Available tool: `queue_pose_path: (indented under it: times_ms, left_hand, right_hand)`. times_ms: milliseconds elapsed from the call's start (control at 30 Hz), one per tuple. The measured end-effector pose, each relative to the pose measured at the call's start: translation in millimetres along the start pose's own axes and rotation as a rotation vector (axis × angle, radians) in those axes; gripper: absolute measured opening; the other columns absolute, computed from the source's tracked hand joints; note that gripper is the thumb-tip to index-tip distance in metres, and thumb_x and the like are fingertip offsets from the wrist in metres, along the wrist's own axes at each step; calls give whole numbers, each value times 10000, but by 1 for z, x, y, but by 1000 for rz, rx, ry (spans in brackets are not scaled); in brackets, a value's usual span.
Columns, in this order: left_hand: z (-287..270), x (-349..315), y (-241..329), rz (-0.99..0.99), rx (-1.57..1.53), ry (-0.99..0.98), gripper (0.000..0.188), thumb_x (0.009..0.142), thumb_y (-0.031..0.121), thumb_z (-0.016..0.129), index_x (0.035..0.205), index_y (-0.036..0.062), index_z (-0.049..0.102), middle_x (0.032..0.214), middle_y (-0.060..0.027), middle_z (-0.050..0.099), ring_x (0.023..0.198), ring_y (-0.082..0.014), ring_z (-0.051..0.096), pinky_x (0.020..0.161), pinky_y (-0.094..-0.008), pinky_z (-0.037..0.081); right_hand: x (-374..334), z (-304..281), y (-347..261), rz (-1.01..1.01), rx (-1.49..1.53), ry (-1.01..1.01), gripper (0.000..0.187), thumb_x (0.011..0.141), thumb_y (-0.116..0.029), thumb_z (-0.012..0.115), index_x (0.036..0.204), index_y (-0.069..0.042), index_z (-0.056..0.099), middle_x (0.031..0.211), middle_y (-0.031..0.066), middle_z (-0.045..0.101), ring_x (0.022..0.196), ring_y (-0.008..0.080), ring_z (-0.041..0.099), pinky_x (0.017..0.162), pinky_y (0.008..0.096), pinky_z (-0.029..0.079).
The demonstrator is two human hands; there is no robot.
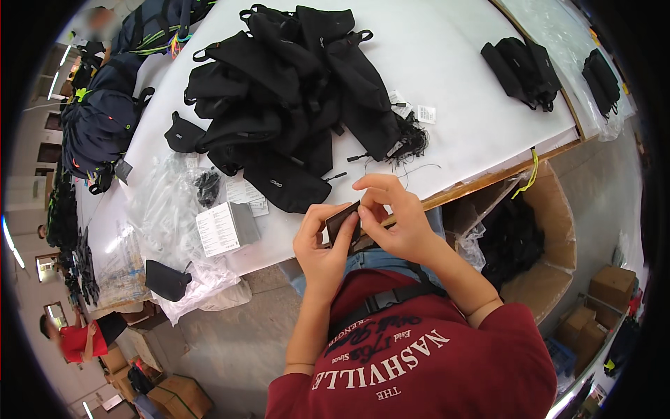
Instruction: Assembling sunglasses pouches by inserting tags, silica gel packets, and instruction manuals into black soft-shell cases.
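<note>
In front of my body, at the table's near edge, my left hand (319, 246) is closed round a small dark flat piece (340, 222) whose exact kind I cannot make out. My right hand (399, 218) meets its upper edge, thumb and fingers bent in a pinch; what lies between those fingertips is too small to name. Just beyond my hands a big heap of black fabric pouches (279, 91) covers the white table (447, 42). A bundle of black strings (412, 137) lies at the heap's right side. A stack of white printed labels (227, 229) stands left of my left hand.
Clear plastic bags (164, 206) lie on the table's left, with a single black pouch (167, 279) near the edge. More black pouches (522, 72) sit at the far right. A cardboard box (555, 223) stands below the table's right edge. Dark backpacks (105, 115) are piled far left.
</note>
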State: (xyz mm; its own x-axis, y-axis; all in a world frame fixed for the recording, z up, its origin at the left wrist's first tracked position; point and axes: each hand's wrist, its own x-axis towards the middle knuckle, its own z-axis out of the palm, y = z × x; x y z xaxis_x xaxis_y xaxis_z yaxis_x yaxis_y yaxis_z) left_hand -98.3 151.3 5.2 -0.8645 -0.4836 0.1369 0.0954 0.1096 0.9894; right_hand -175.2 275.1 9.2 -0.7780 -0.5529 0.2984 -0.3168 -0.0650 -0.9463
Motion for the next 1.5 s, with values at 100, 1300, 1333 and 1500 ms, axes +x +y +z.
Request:
queue_pose_path:
  times_ms: [100, 1300, 1333, 1500]
  left_hand:
    - [0, 2, -3, 193, 184, 12, 181, 743, -65, 699, 914, -17, 663, 814, -70, 615, 730, -138, 578, 672, -233, 446]
    - [-94, 130, -69, 112, 417, 478, 243, 868, 164, 637, 1006, -20, 557, 894, -70, 598, 767, -151, 551, 746, -265, 451]
    - [-93, 131, -55, 205, 365, 551, 206, 879, 149, 615, 991, -15, 565, 889, -61, 599, 766, -141, 546, 742, -258, 449]
    - [-96, 103, 36, 451, 300, 687, 120, 886, 55, 507, 968, -19, 553, 889, -48, 580, 800, -92, 531, 756, -228, 436]
  right_hand:
    - [1, 0, 1, -2, -65, -15, 370, 828, 25, 572, 1168, -85, 477, 676, 23, 530, 550, 101, 462, 525, 245, 406]
    - [-12, -4, 27, 539, 350, -226, 116, 899, -134, 604, 894, -23, 571, 642, -37, 500, 565, 33, 457, 517, 197, 378]
    - [-12, -5, 28, 539, 353, -212, 114, 900, -133, 603, 894, -23, 572, 645, -36, 499, 566, 34, 459, 521, 197, 382]
    - [-19, -10, 28, 549, 364, -197, 115, 900, -134, 604, 897, -24, 573, 650, -31, 502, 565, 35, 464, 533, 194, 398]
